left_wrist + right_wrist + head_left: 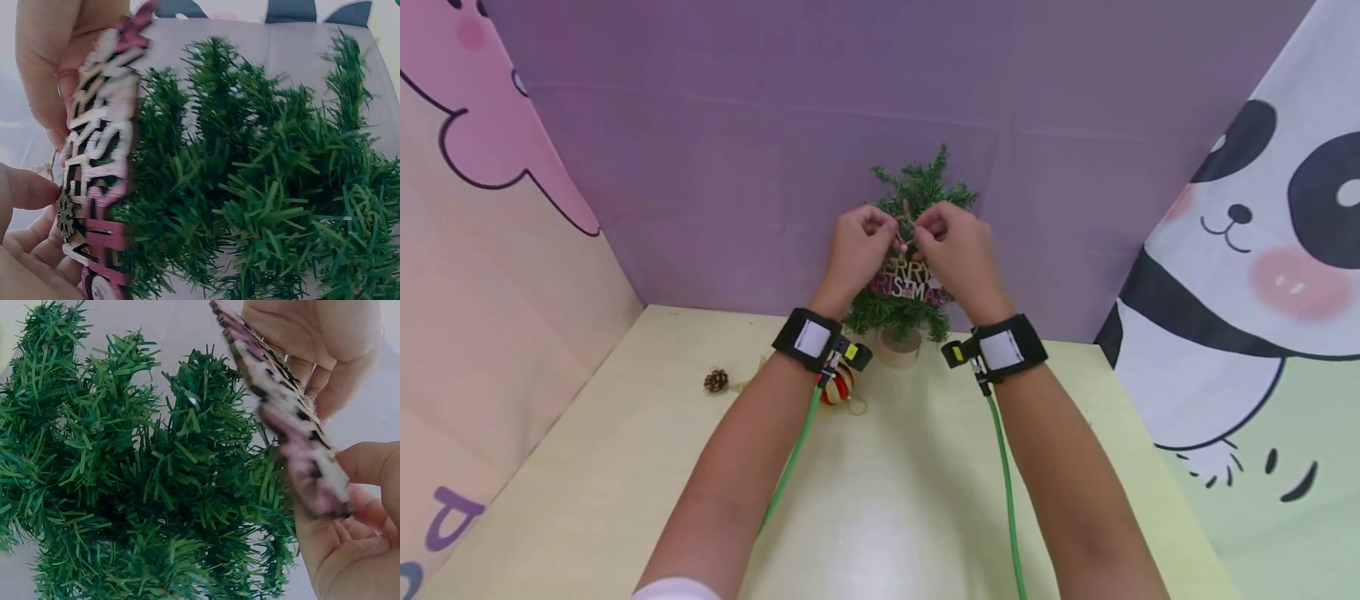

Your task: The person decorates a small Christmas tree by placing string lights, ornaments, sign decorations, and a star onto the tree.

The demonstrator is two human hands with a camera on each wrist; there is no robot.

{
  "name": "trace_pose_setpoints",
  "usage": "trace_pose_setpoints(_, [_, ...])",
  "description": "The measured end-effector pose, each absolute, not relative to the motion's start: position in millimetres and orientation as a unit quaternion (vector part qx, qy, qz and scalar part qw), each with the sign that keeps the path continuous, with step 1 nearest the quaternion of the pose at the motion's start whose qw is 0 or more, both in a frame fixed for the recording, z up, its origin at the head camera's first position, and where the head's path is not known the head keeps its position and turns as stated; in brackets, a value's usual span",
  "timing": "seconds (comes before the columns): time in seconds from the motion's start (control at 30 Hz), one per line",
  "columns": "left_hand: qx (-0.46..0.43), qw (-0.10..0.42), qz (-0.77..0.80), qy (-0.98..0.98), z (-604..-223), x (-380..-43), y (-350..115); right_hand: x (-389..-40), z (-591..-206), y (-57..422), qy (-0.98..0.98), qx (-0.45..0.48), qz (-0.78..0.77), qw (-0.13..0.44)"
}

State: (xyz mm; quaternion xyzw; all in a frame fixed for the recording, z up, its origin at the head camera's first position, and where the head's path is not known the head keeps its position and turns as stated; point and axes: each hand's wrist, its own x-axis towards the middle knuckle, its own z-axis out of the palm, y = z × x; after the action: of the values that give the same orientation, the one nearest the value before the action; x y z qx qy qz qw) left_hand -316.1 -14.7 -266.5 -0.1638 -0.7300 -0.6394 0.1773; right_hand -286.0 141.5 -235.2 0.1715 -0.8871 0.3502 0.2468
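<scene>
A cut-out "Merry Christmas" sign, in pink, white and gold letters, hangs in front of a small green Christmas tree. Just above the lettering, my left hand pinches one side of the sign's thin string between thumb and forefinger. From the other side, my right hand pinches the string too, its fingertips close to the left ones. Both wrist views catch the sign edge-on beside the branches, a snowflake piece on its face. Fingers hide part of the string and some letters.
The tree's round base stands near the table's back edge, before a purple cloth wall. By my left forearm lie a pine cone and a red and gold bauble, partly covered. Green cables trail from both wrists.
</scene>
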Motion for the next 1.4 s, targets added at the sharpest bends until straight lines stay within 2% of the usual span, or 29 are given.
trace_pose_setpoints(0.23, [-0.151, 0.197, -0.576, -0.779, -267, -323, -14, -291, -237, 143, -0.916, 0.164, 0.238, 0.277])
trace_pose_setpoints(0.37, [-0.157, 0.212, -0.522, -0.811, -270, -327, -11, -291, -239, 142, -0.929, 0.163, 0.184, 0.275])
trace_pose_setpoints(0.63, [-0.171, 0.238, -0.447, -0.845, -281, -327, -7, -293, -248, 143, -0.937, 0.148, 0.157, 0.275])
trace_pose_setpoints(0.83, [-0.185, 0.246, -0.451, -0.838, -286, -324, -11, -291, -253, 143, -0.934, 0.149, 0.169, 0.279])
trace_pose_setpoints(1.13, [-0.206, 0.229, -0.478, -0.822, -282, -312, -18, -290, -259, 142, -0.921, 0.162, 0.164, 0.315])
trace_pose_setpoints(1.4, [-0.230, 0.242, -0.511, -0.792, -290, -303, -23, -283, -265, 148, -0.898, 0.197, 0.164, 0.358])
